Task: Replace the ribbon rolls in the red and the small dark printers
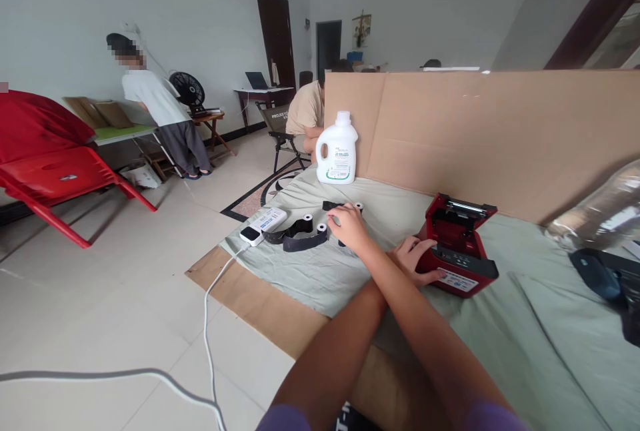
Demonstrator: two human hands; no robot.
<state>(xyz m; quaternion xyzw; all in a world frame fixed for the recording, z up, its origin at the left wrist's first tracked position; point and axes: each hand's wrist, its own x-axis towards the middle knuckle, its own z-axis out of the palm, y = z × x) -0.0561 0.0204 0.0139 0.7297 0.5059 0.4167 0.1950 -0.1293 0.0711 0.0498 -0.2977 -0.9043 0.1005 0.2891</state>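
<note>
Red device [457, 271] with its lid raised, held at the side by the left hand [413, 259]

The red device stands on the cloth-covered table [300, 277], right of the middle and well in from the near edge. The lid [464, 217] is up, and the inside is partly seen. The left hand grasps its left side, with the fingertips touching the top edge and the labelled front face.

The forearms are crossed, the right one above the left. The right hand [349, 225] is to the left of the red device, apart from it, with fingers loosely bent over the black bands [305, 242]. If these fingers hold something, I cannot tell. White round rolls [321, 227] are at the ends of the bands; one band is partly hidden by the hand.

Near the left edge of the table lies a white power unit [267, 219], and a white cable [207, 311] goes from this side down to the floor. A white bottle [337, 151] stands near the back edge, just before the upright cardboard [480, 131]. At the right side are a plastic-wrapped object [600, 207] and a dark object [607, 281].
</note>
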